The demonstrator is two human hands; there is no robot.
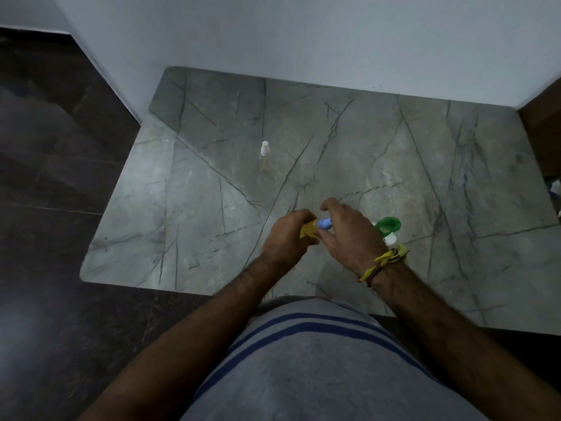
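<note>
Head camera, over a marble table [182, 208]: the left hand [288, 235] grips a small yellow item [308, 230] while the right hand [349, 235] pinches its blue cap [324, 223], the piece held between both hands above the tabletop (a green ring [388, 224] lies just behind the right hand; a white-capped bottle [264, 151] stands well beyond)

Head cam, wide-angle, fwd & steeply down, close over marble table [212, 192].
</note>
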